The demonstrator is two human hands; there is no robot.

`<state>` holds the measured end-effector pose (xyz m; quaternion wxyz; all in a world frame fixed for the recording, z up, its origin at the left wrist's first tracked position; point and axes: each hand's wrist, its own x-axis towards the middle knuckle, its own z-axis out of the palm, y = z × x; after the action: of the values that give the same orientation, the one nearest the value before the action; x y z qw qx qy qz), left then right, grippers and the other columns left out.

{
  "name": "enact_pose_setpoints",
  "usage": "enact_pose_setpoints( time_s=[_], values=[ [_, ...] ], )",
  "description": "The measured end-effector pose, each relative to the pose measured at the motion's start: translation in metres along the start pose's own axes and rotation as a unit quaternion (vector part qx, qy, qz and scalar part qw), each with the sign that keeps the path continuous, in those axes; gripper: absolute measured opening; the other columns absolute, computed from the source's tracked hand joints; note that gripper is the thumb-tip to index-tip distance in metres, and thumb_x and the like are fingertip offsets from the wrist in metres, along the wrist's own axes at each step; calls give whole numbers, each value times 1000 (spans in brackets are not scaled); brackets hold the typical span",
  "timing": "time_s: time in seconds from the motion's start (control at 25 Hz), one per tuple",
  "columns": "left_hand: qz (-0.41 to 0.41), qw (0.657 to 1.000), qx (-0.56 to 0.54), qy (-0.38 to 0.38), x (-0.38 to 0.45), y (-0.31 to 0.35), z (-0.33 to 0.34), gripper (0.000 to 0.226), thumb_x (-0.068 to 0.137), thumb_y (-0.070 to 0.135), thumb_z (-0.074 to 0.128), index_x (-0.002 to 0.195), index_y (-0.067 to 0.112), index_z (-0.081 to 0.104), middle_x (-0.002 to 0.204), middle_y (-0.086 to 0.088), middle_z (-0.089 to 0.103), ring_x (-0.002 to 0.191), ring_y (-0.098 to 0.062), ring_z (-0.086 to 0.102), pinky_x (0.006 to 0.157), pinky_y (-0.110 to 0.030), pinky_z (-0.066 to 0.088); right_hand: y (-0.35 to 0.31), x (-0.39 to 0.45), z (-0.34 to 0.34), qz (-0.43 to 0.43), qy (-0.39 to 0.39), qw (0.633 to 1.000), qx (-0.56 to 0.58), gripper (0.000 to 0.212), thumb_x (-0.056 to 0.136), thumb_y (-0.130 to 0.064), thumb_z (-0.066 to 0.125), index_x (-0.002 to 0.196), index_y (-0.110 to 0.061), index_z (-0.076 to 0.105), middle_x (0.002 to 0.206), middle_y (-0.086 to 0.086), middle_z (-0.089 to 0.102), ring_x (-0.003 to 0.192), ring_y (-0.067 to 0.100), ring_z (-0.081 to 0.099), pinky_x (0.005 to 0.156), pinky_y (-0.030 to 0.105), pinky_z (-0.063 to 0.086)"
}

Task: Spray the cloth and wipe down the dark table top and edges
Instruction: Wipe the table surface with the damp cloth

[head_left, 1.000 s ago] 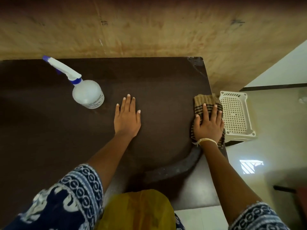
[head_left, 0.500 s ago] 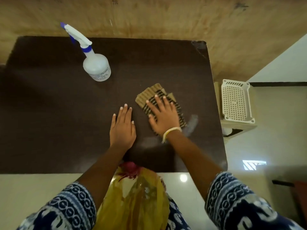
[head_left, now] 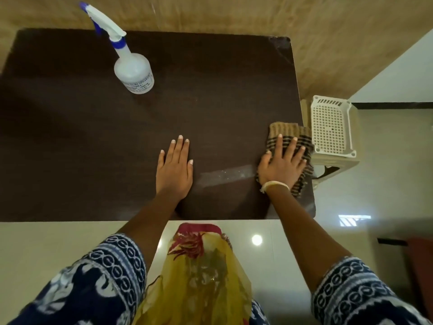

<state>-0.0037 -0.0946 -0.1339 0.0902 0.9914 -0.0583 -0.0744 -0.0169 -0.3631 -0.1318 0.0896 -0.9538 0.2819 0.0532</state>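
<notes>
The dark brown table top (head_left: 93,141) fills the upper left of the head view. My right hand (head_left: 282,164) presses flat, fingers spread, on a tan and dark striped cloth (head_left: 284,131) at the table's right edge; part of the cloth hangs over that edge. A wet streak (head_left: 225,174) lies on the table between my hands. My left hand (head_left: 174,166) rests flat on the table, fingers together, holding nothing. A clear spray bottle (head_left: 134,71) with a white and blue trigger stands upright at the back, well away from both hands.
A white perforated plastic stool (head_left: 330,127) stands just right of the table, close to the cloth. A wood-grain wall (head_left: 234,15) runs behind the table. Glossy pale floor tiles (head_left: 386,184) lie to the right and in front. My yellow garment hangs below the near edge.
My right hand has slid the cloth from the table's middle to the right edge, leaving a wet streak. The left hand stays flat in about the same spot.
</notes>
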Motion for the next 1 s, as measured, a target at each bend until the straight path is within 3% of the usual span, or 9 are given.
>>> enact_pose_setpoints(
  time_s=[0.08, 0.2, 0.36, 0.52, 0.64, 0.8, 0.88, 1.0],
  values=[
    [6, 1000, 8, 0, 0, -2, 1, 58, 103, 36, 23, 157, 18, 10, 165, -1, 9, 152, -19, 7, 122, -46, 14, -43, -12, 6, -57, -5, 998, 6, 66, 93, -47, 29, 155, -31, 13, 163, 10, 9, 149, 39, 5, 118, 58, 11],
    [10, 1000, 14, -8, 1, -3, 0, 58, 103, 35, 22, 157, 17, 8, 165, -2, 6, 152, -19, 5, 122, -46, 12, -88, -64, 20, -215, -27, 976, -3, 66, 92, -47, 32, 154, -32, 17, 163, 8, 13, 148, 39, 9, 117, 57, 13],
    [33, 999, 18, -40, -1, -6, -4, 59, 104, 37, 22, 157, 17, 5, 165, -2, 1, 152, -19, 1, 123, -44, 9, -57, -86, 21, -317, -46, 947, -23, 63, 91, -49, 34, 152, -38, 21, 163, 1, 17, 149, 32, 14, 118, 53, 19],
    [56, 996, 50, -38, -32, -30, -6, 60, 104, 39, 24, 157, 16, 9, 165, -3, 4, 152, -20, 4, 123, -42, 12, 22, -62, 9, -160, 3, 987, -18, 64, 88, -48, 33, 151, -40, 23, 162, 1, 19, 148, 32, 16, 116, 56, 21],
    [59, 997, 39, -31, -61, -46, -2, 59, 104, 38, 24, 157, 14, 11, 165, -4, 7, 152, -22, 7, 122, -42, 14, 64, -76, 5, -48, 10, 999, -3, 64, 89, -48, 28, 152, -37, 23, 163, 3, 15, 149, 32, 11, 119, 54, 13],
    [66, 997, 26, -30, -87, -66, 0, 60, 103, 39, 24, 156, 13, 13, 165, -6, 6, 152, -23, 7, 122, -41, 13, 24, -95, 15, 83, 12, 996, 18, 62, 94, -46, 25, 154, -33, 16, 164, 6, 8, 150, 35, 5, 119, 55, 9],
    [48, 998, 34, -30, -98, -82, -2, 61, 103, 41, 23, 156, 13, 12, 165, -6, 5, 152, -23, 6, 122, -40, 12, -23, -108, 21, 59, 12, 998, 18, 64, 93, -46, 26, 155, -32, 15, 163, 9, 10, 149, 38, 7, 118, 56, 11],
    [42, 998, 39, -28, -111, -104, -5, 61, 103, 40, 25, 157, 13, 12, 165, -6, 7, 152, -23, 7, 122, -41, 12, -104, -146, 36, -91, -14, 996, 6, 66, 92, -45, 32, 155, -33, 15, 163, 7, 10, 149, 38, 7, 118, 55, 10]
  ],
)
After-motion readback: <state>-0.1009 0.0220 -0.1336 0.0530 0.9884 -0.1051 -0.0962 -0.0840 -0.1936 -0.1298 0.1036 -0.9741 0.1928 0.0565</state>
